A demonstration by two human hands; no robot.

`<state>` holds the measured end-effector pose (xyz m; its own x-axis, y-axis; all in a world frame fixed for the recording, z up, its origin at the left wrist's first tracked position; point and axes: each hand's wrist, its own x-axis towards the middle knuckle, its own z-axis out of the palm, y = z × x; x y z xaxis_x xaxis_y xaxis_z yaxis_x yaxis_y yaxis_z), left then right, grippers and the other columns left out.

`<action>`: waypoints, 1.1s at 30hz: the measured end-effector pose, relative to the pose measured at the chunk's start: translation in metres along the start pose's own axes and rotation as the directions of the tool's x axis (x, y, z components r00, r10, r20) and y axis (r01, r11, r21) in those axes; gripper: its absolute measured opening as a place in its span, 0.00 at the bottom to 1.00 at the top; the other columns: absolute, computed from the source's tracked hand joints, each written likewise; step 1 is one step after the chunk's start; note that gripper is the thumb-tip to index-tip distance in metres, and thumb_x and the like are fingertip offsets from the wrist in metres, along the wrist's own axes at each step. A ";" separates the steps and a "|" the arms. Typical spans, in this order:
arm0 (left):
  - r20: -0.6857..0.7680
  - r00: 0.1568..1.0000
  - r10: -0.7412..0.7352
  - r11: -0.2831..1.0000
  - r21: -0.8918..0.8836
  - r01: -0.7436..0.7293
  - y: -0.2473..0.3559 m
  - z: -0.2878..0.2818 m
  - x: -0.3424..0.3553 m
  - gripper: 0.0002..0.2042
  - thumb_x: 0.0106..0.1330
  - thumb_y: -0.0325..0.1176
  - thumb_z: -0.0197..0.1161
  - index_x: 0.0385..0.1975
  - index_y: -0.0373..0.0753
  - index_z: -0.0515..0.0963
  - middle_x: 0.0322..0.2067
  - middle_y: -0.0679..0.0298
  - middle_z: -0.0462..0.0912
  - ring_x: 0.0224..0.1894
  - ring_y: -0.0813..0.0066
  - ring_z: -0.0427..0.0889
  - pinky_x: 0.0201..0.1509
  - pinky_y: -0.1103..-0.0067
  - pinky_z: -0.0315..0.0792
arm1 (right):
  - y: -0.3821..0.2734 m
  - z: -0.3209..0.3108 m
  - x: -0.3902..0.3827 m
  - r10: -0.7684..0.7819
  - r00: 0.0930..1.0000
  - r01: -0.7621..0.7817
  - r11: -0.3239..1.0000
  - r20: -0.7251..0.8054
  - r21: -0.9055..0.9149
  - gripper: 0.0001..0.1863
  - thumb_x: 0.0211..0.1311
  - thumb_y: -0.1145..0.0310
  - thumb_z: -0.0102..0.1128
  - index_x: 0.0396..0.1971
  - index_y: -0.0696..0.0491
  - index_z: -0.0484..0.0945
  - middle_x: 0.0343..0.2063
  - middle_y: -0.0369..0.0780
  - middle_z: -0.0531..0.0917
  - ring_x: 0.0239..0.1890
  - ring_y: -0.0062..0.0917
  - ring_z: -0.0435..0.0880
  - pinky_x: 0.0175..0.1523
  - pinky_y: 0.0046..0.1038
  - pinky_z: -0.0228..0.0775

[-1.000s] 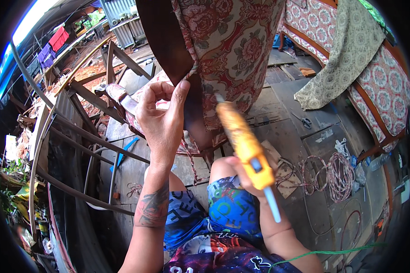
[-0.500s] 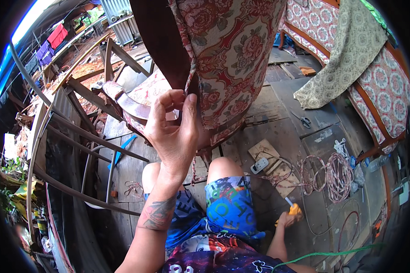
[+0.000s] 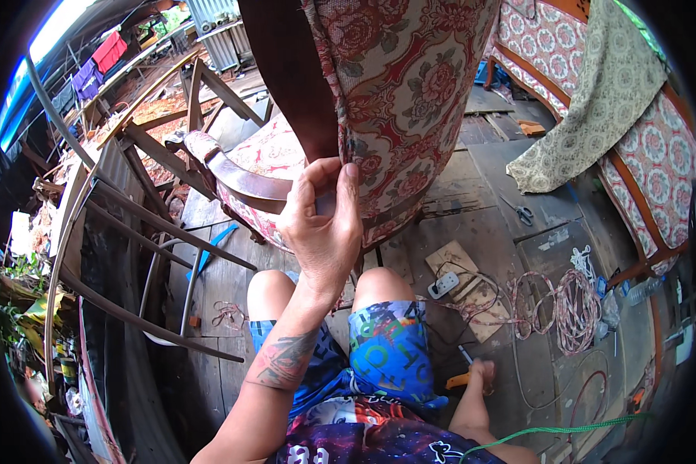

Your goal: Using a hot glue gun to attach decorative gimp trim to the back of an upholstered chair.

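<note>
"What containers can be made out?"

"Well to the right of the armchair (image 3: 421,100), a clear plastic bottle (image 3: 643,292) is seen; its contents cannot be made out."

"Where is the fabric piping (image 3: 333,81), and how is it turned?"

"It is set along the armchair's left back edge, beside a dark wooden panel (image 3: 286,69). Its long axis is nearly upright, leaned slightly left at the top. Low on that edge, it is pinched between thumb and forefinger of the left hand (image 3: 325,216)."

"How does it look?"

"Thin, rounded and slightly wavy, covered in reddish, pale-flecked cloth like the armchair's floral upholstery."

"And the right hand (image 3: 483,375)?"

"It is placed at an orange glue gun (image 3: 457,381), nearer the wearer than the armchair and to its right. Whether the fingers are closed cannot be told. The gun's pale glue stick (image 3: 465,354) is slanted toward the armchair; the nozzle is hidden."
</note>
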<state>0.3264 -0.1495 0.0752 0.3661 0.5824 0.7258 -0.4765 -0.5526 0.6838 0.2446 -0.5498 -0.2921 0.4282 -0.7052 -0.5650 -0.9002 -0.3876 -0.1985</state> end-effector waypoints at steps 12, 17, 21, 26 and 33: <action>0.058 0.994 0.090 0.988 0.120 -0.096 -0.018 -0.002 -0.004 0.06 0.65 0.27 0.72 0.40 0.37 0.85 0.34 0.60 0.89 0.35 0.68 0.87 0.46 0.74 0.72 | -0.291 -0.114 -0.358 -0.589 -0.229 0.675 -0.670 -0.775 0.310 0.09 0.62 0.78 0.71 0.42 0.60 0.86 0.37 0.43 0.88 0.37 0.29 0.88 0.44 0.27 0.81; 0.211 0.943 0.256 0.904 0.293 -0.311 -0.015 -0.026 0.007 0.09 0.64 0.24 0.69 0.43 0.37 0.84 0.36 0.62 0.89 0.38 0.66 0.87 0.52 0.72 0.69 | -0.306 -0.107 -0.399 -0.741 -0.066 0.597 -0.566 -0.669 0.568 0.07 0.62 0.76 0.72 0.39 0.60 0.86 0.35 0.43 0.88 0.35 0.29 0.88 0.41 0.27 0.80; 0.382 0.879 0.285 0.859 0.306 -0.411 -0.006 -0.040 0.018 0.12 0.61 0.20 0.70 0.46 0.34 0.85 0.38 0.59 0.89 0.40 0.67 0.87 0.55 0.73 0.71 | -0.308 -0.096 -0.398 -0.689 -0.022 0.597 -0.590 -0.724 0.544 0.07 0.62 0.77 0.72 0.39 0.60 0.86 0.34 0.43 0.88 0.35 0.29 0.88 0.40 0.28 0.80; 0.237 0.811 0.535 0.781 0.228 -0.582 -0.001 -0.054 0.063 0.15 0.57 0.20 0.71 0.45 0.40 0.86 0.40 0.62 0.88 0.42 0.67 0.85 0.54 0.71 0.70 | -0.311 -0.091 -0.400 -0.478 -0.139 0.698 -0.669 -0.867 0.257 0.09 0.61 0.80 0.71 0.41 0.60 0.85 0.35 0.44 0.86 0.35 0.36 0.88 0.41 0.32 0.81; 0.496 0.329 0.803 0.169 0.340 -0.925 0.010 -0.055 0.133 0.14 0.57 0.30 0.72 0.43 0.54 0.90 0.52 0.77 0.87 0.57 0.69 0.79 0.64 0.71 0.65 | -0.317 -0.082 -0.396 -0.308 -0.272 0.774 -0.633 -0.912 -0.017 0.11 0.59 0.81 0.71 0.42 0.61 0.85 0.35 0.43 0.84 0.34 0.35 0.85 0.39 0.32 0.79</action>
<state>0.3264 -0.0441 0.1743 0.1346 -0.5479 0.8256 -0.1475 -0.8350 -0.5301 0.3663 -0.1962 0.0602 0.2332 -0.2303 0.9448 0.9025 -0.3105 -0.2984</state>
